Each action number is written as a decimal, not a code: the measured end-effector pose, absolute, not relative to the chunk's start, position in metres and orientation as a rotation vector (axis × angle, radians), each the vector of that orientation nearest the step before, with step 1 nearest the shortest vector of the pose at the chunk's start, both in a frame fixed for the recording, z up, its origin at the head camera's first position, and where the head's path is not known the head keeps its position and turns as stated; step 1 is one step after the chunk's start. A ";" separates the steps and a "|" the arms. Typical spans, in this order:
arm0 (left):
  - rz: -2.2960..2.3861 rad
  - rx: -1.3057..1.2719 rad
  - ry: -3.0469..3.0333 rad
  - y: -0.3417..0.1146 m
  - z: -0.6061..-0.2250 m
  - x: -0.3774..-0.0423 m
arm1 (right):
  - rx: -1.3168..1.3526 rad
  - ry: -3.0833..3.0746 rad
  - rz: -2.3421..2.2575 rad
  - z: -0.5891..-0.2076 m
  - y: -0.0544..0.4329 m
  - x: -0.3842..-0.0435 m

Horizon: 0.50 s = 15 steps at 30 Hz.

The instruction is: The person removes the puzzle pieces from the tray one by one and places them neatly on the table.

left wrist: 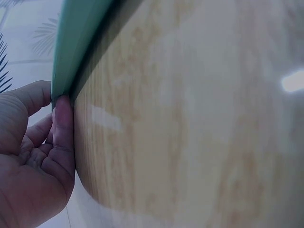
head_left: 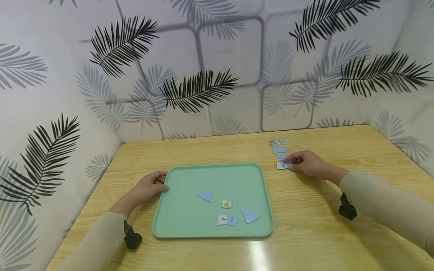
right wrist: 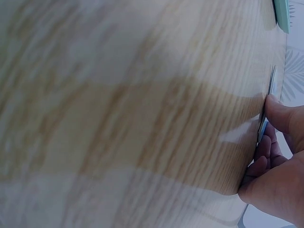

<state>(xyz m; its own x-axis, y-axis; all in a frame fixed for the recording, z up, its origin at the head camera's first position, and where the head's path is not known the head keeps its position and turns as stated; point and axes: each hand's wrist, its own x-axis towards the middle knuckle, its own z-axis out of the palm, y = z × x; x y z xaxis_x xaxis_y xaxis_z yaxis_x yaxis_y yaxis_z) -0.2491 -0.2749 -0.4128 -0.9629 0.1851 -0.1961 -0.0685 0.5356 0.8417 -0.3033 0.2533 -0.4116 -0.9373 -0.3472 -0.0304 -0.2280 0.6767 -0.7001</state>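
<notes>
At the left edge of the green tray [head_left: 190, 175], my left hand [head_left: 149, 186] grips the rim, thumb on top. In the left wrist view a finger of that hand [left wrist: 38, 156] lies against the underside of the tray [left wrist: 78, 42]. Beyond the tray's right side, my right hand [head_left: 310, 163] pinches a white and light-blue puzzle piece [head_left: 282, 165] low at the wooden table. The right wrist view shows the thumb of this hand [right wrist: 280, 166] on the thin piece [right wrist: 272, 83], seen edge-on. The fingers partly hide it.
On the tray lie two blue pointed pieces [head_left: 206, 195] [head_left: 250, 215], a small yellow-printed piece [head_left: 226, 204] and a white-and-blue piece [head_left: 227, 219]. Behind the right hand, a multicoloured piece [head_left: 277, 142] and blue pieces [head_left: 280, 149] [head_left: 281, 156] form a column on the table [head_left: 305, 241].
</notes>
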 end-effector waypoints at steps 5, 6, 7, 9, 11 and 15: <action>1.395 0.098 2.516 -0.276 -0.415 -0.250 | -0.472 2.713 -1.114 -0.410 0.251 -0.302; 1.393 0.097 2.517 -0.276 -0.416 -0.250 | -0.471 2.713 -1.112 -0.409 0.251 -0.302; 1.394 0.094 2.515 -0.276 -0.416 -0.250 | -0.471 2.714 -1.110 -0.409 0.251 -0.302; 1.395 0.092 2.514 -0.276 -0.415 -0.250 | -0.472 2.715 -1.104 -0.409 0.251 -0.302; 1.395 0.092 2.514 -0.276 -0.415 -0.249 | -0.470 2.715 -1.099 -0.408 0.250 -0.302; 1.397 0.096 2.510 -0.276 -0.414 -0.249 | -0.470 2.716 -1.091 -0.409 0.251 -0.302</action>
